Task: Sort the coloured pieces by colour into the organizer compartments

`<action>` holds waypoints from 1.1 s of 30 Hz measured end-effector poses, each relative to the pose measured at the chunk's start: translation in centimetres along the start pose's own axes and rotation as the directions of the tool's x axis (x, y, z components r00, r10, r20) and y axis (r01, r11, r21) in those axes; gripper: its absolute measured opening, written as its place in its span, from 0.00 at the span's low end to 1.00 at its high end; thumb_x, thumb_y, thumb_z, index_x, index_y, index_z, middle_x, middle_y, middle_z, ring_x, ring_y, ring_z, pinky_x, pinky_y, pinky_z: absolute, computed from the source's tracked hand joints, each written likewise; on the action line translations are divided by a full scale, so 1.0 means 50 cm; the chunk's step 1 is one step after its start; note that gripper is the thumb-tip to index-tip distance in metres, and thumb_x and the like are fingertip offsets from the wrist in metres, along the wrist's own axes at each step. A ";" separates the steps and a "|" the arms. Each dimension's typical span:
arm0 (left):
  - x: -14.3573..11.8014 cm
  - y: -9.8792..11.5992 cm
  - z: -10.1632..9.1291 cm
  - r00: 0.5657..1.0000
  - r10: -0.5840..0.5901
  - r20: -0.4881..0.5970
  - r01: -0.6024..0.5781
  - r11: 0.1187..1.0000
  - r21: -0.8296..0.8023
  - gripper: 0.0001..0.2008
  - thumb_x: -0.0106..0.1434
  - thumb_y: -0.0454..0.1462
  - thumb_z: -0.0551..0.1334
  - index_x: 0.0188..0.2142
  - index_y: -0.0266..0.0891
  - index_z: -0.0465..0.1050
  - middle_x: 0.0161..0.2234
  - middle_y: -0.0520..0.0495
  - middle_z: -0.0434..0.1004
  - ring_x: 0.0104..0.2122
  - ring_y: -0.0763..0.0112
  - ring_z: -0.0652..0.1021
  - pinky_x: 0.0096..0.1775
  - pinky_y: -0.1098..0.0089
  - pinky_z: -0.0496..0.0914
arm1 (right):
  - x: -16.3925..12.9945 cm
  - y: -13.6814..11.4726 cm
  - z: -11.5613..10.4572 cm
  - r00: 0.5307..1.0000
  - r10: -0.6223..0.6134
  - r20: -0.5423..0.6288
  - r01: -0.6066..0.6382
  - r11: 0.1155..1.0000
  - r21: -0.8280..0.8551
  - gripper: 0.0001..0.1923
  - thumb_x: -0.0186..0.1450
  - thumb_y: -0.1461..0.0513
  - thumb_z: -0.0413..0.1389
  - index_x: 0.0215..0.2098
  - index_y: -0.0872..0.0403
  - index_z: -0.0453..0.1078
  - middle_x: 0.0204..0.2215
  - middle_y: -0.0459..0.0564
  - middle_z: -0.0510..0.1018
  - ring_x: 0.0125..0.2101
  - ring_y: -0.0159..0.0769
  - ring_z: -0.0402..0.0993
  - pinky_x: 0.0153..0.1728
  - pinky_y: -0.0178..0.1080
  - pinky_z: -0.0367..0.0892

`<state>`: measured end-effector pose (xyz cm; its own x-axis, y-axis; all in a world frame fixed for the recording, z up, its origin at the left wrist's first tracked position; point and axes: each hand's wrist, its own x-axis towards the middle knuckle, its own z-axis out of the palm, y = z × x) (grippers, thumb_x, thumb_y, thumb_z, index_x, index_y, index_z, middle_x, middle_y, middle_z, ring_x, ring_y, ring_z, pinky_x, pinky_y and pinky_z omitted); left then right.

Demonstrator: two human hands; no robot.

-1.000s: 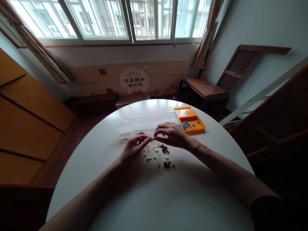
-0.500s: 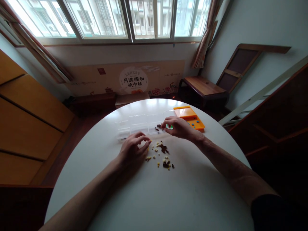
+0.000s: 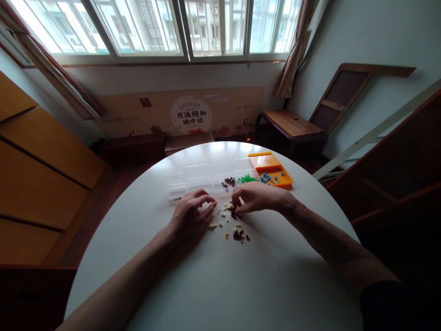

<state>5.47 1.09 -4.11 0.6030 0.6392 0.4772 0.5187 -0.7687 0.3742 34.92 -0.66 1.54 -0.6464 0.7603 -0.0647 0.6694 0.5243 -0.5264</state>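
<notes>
My left hand (image 3: 193,208) rests on the white table, thumb and forefinger pinched on a small yellow brick (image 3: 216,202). My right hand (image 3: 253,197) bends down with its fingertips in the heap of dark brown bricks (image 3: 233,212); whatever lies between them is too small to make out. Pale yellow bricks (image 3: 223,215) lie scattered between my hands, and more brown bricks (image 3: 237,236) sit nearer to me. Behind stands a clear compartment box (image 3: 198,184). Brown bricks (image 3: 228,182) fill part of one compartment and green bricks (image 3: 247,178) another.
An orange tray (image 3: 287,179) with loose blue bricks (image 3: 266,178) adjoins the clear box on the right. Beyond the round white table (image 3: 220,285) are a wooden stool (image 3: 292,123), a printed cardboard panel (image 3: 138,105) and a window.
My right hand has moved from above the clear box down toward me, to the brown bricks on the table. The green bricks are uncovered. My left hand stays put.
</notes>
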 end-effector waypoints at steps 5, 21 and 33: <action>0.001 0.003 -0.002 1.000 -0.005 0.017 0.006 1.000 -0.004 0.08 0.76 0.41 0.66 0.42 0.43 0.84 0.41 0.47 0.82 0.36 0.68 0.80 0.39 0.68 0.71 | 0.002 0.006 -0.001 0.999 -0.021 0.030 0.021 1.000 0.008 0.03 0.69 0.61 0.68 0.38 0.51 0.85 0.37 0.45 0.87 0.37 0.35 0.79 0.40 0.36 0.65; 0.002 0.003 -0.001 1.000 -0.001 0.013 0.001 1.000 0.005 0.08 0.76 0.41 0.66 0.41 0.43 0.85 0.41 0.48 0.82 0.34 0.69 0.79 0.38 0.68 0.70 | -0.005 -0.028 -0.004 0.997 0.052 0.052 -0.049 0.997 -0.061 0.06 0.64 0.66 0.66 0.38 0.50 0.86 0.40 0.48 0.88 0.38 0.38 0.78 0.38 0.37 0.64; 0.002 0.007 -0.003 1.000 -0.006 0.021 0.006 1.000 -0.005 0.08 0.76 0.41 0.66 0.41 0.43 0.84 0.41 0.48 0.82 0.33 0.70 0.78 0.38 0.68 0.70 | 0.001 -0.003 -0.007 0.993 -0.050 -0.103 0.046 0.998 -0.045 0.04 0.66 0.66 0.66 0.37 0.51 0.83 0.38 0.46 0.85 0.37 0.34 0.77 0.39 0.36 0.64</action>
<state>5.64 0.88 -3.82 0.6125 0.6441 0.4583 0.5195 -0.7649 0.3808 34.92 -0.56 1.89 -0.6380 0.7684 0.0498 0.6548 0.5754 -0.4901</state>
